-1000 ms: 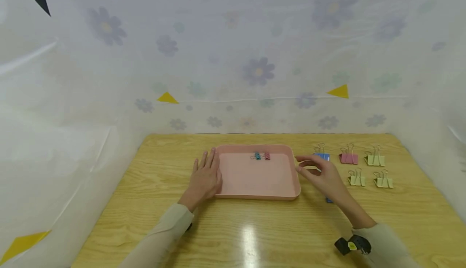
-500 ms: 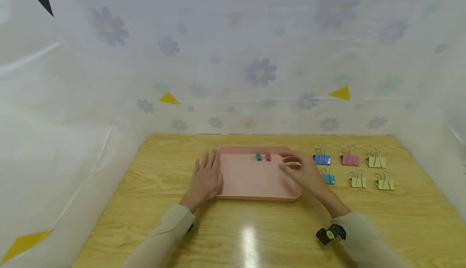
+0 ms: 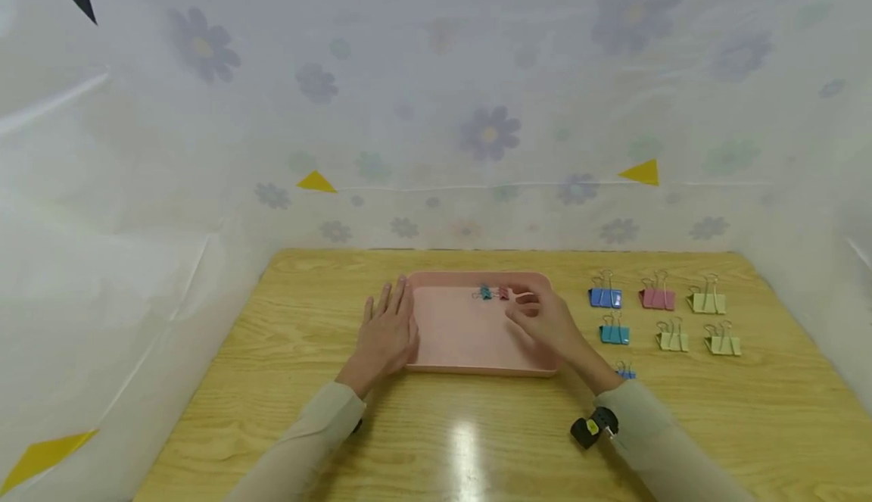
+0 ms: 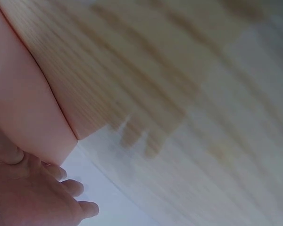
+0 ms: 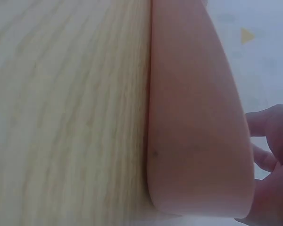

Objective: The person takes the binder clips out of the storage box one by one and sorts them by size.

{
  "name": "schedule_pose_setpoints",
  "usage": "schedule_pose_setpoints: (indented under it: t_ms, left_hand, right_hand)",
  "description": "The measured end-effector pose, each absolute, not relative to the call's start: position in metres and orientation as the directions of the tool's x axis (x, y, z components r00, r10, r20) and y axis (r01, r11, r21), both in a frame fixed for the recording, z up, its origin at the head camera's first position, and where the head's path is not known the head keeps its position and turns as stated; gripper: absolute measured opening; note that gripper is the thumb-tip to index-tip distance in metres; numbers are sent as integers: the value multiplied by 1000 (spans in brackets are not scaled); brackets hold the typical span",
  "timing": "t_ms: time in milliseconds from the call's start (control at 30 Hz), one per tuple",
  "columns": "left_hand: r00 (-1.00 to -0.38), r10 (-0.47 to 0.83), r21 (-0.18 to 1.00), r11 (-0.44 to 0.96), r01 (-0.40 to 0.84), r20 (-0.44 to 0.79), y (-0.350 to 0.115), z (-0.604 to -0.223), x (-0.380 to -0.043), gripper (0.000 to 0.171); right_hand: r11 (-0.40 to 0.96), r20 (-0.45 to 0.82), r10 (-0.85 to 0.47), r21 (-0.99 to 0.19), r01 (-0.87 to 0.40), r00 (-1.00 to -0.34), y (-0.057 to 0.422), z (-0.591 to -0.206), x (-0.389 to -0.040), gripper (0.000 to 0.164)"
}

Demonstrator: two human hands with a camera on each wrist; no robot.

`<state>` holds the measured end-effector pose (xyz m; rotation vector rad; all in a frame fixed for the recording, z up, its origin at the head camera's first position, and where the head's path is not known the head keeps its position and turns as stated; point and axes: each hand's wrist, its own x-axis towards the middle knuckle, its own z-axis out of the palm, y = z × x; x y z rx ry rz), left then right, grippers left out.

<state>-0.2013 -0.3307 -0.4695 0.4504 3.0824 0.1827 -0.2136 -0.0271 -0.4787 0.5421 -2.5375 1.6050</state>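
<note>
A shallow pink tray lies on the table, with a small teal binder clip and a small pink binder clip near its back wall. My left hand rests against the tray's left side with its fingers straight; in the left wrist view the fingertips show beside the tray's corner. Over the right part of the tray is my right hand, thumb and fingers bent but apart. Its fingertips are just right of the pink clip, and nothing shows between them. The right wrist view shows it beyond the tray's wall.
Right of the tray, larger binder clips stand in rows: blue, pink and yellow behind, teal and two yellow before them. A small blue clip lies nearer, partly behind the right forearm. A flowered sheet hangs behind the table.
My right hand has moved left from beside the tray to over its right part, near the pink clip, uncovering the blue and teal clips. The left hand stays at the tray's left side.
</note>
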Motion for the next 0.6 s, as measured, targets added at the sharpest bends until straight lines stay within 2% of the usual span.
schedule_pose_setpoints:
  t_ms: [600]
  left_hand:
    - [-960,280,109,955,277,-12,-329,-467,-200,60]
  right_hand:
    - [572,177,-223,-772,-276,-959,-40,-493,-246,49]
